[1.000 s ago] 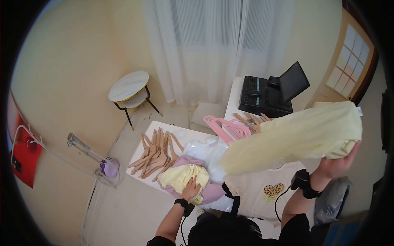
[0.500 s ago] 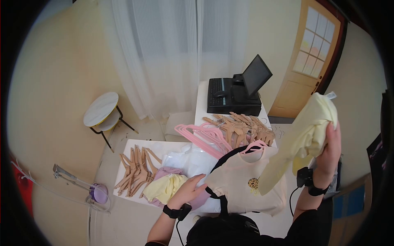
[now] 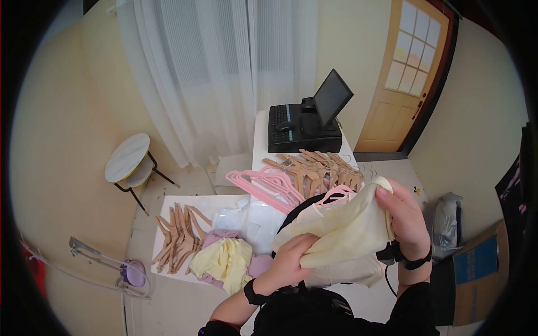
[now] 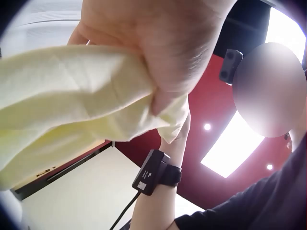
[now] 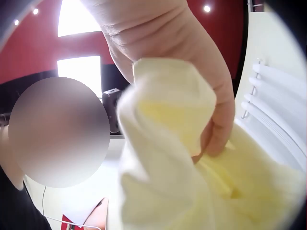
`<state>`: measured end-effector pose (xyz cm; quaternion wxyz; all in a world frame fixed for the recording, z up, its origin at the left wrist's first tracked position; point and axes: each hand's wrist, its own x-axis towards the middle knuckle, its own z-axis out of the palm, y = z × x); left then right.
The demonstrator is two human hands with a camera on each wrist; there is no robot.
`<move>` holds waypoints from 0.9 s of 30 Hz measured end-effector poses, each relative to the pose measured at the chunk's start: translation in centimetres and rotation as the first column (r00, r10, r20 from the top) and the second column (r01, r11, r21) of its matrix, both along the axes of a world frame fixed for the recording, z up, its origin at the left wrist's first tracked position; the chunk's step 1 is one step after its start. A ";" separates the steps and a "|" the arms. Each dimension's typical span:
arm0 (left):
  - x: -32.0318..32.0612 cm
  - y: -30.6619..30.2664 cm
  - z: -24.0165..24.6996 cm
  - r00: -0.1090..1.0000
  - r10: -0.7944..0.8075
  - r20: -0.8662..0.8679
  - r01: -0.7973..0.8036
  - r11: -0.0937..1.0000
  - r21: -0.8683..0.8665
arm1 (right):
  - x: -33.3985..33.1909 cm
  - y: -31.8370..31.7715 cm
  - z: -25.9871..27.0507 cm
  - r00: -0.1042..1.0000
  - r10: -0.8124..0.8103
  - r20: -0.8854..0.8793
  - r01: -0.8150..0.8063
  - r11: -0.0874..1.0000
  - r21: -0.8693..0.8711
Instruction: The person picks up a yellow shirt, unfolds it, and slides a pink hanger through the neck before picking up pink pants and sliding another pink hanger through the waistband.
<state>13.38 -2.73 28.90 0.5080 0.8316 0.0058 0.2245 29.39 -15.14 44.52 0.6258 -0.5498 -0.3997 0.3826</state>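
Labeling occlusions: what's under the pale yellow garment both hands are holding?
A cream shirt on a pink hanger lies beneath the yellow garment; only the hanger top and the shirt's lower edge show, the rest is covered.

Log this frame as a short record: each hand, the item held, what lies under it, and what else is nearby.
left: the left hand grips the lower end of the pale yellow garment
right: the right hand grips its upper end
held item: bunched and lifted between both hands
beneath: cream shirt on a pink hanger, mostly hidden
nearby: loose pink hangers, wooden hangers, pile of yellow and lilac clothes
far end: cash register
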 end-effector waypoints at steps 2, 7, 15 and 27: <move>-0.4 0.1 0.2 0.996 -0.070 -0.056 0.069 0.997 -0.018 | 0.2 0.1 -0.5 1.000 -0.011 0.003 0.011 1.000 0.000; -0.9 -0.7 1.5 0.987 -0.058 0.152 0.035 0.988 0.149 | -0.4 0.9 -1.1 0.996 0.046 -0.082 -0.050 0.997 -0.053; -2.6 -2.0 -2.4 0.990 -0.117 0.080 0.107 0.987 0.124 | -1.9 3.6 -5.7 0.696 0.676 0.242 -0.665 0.734 -0.139; -4.9 -2.0 -2.5 0.959 0.172 0.225 0.100 0.541 -0.835 | 1.6 5.3 -10.6 0.653 0.672 0.348 -0.601 0.740 -0.301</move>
